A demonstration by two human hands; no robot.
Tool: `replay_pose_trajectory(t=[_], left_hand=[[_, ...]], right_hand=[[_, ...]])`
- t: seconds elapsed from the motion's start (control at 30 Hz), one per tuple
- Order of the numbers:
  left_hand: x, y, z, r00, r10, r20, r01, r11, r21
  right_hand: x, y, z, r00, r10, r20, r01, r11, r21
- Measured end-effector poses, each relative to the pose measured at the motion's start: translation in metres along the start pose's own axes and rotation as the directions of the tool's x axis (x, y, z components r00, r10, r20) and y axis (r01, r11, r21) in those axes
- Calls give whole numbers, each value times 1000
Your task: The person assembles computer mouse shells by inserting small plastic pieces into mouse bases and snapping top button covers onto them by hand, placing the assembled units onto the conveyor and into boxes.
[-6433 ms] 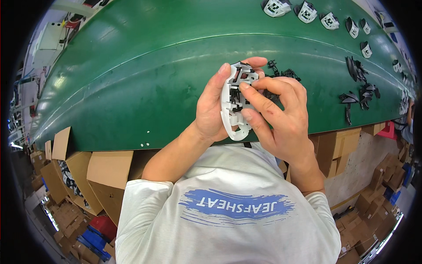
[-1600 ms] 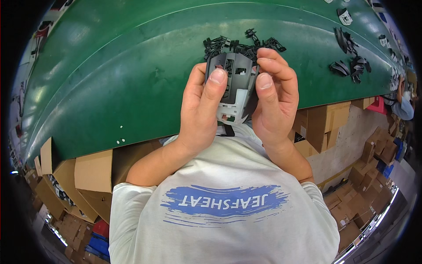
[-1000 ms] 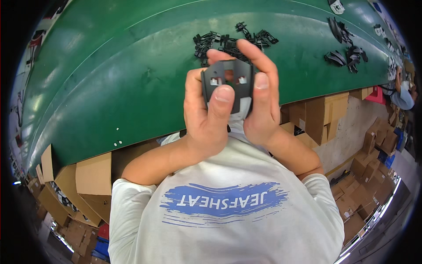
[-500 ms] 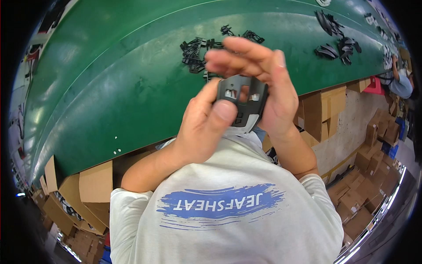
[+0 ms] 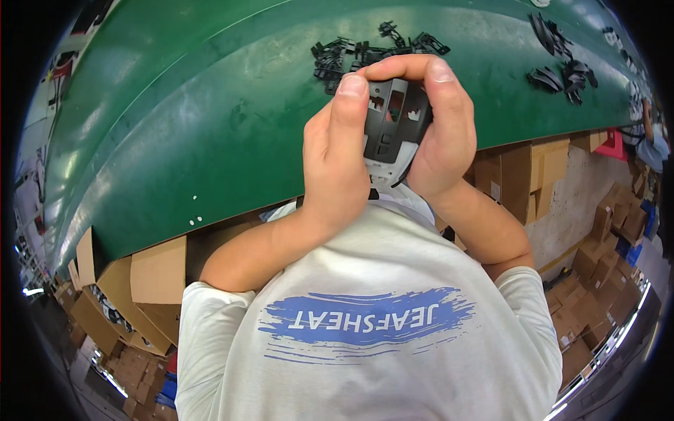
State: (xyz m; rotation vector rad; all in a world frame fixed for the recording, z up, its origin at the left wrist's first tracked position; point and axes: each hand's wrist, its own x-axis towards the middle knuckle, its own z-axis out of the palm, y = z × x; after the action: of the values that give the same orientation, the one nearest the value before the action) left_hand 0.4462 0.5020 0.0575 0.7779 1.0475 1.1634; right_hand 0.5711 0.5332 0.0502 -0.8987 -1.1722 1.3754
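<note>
Between my hands is a black and light-grey computer mouse shell (image 5: 393,126) with cutouts along its top and a pale section at its lower end. My left hand (image 5: 337,147) holds its left side, the thumb lying along the upper left edge. My right hand (image 5: 449,126) wraps the right side, its fingers curled over the far end. The undersides of the shell and several fingertips are hidden. Just beyond my hands, a cluster of small black plastic frames (image 5: 333,59) lies on the green table (image 5: 232,140).
Curved black shell parts (image 5: 576,77) lie at the far right of the table. Small white bits (image 5: 195,221) sit near its front edge. Open cardboard boxes (image 5: 158,281) stand below the edge on both sides. Another person (image 5: 653,144) is at the far right.
My right fingers have come down from above the shell and closed over its far end. My left thumb has moved up along its edge. The view has shifted slightly.
</note>
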Motion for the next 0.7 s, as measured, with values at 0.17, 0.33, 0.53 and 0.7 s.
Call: replay_pose_trajectory(t=[0.17, 0.33, 0.53, 0.7], left_hand=[[5, -19, 4, 984, 42, -172, -51, 997, -49], [21, -5, -10, 938, -345, -30, 318, 894, -315], [23, -14, 5, 976, -74, -204, 17, 962, -271], [24, -1, -1, 986, -143, -83, 108, 939, -327]], right_hand=[[10, 10, 11, 986, -79, -147, 61, 990, -125], [29, 15, 19, 954, 232, -190, -181, 951, 253], [41, 11, 16, 974, -77, -214, 84, 996, 25], [40, 17, 8, 980, 112, -164, -97, 991, 95]])
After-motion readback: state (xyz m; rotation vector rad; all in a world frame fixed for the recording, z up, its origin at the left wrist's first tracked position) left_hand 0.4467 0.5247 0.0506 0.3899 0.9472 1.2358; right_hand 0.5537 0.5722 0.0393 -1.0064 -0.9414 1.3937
